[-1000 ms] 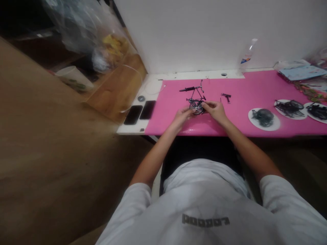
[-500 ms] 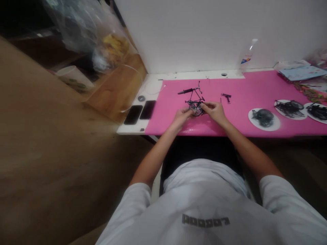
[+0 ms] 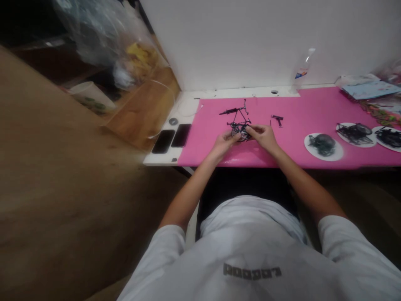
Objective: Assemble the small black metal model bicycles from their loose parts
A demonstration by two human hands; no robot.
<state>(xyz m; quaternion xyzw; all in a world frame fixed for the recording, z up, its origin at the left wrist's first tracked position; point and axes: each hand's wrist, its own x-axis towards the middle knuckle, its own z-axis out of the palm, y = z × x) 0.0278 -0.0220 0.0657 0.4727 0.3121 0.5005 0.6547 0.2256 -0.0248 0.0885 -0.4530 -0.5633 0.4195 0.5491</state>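
Between my hands, above the pink mat, is a small black model bicycle (image 3: 239, 118) with its handlebar end pointing away from me. Its spoked wheel (image 3: 239, 133) is at the near end. My left hand (image 3: 226, 142) is closed on the wheel's left side, thumb laid over the spokes. At the right edge of the wheel, my right hand (image 3: 262, 134) pinches the bicycle with thumb and fingertips. The exact part under the right fingertips is hidden. A small black T-shaped part (image 3: 277, 120) lies on the mat to the right.
The pink mat (image 3: 213, 156) covers most of the white table. White plates (image 3: 335, 157) of dark parts stand at the right, near papers (image 3: 372, 88). Two dark phones (image 3: 163, 141) lie at the left. A clear bottle (image 3: 304, 69) stands by the wall.
The bicycle has shifted very slightly, and my left thumb now reaches farther over the spokes. Both hands keep their hold.
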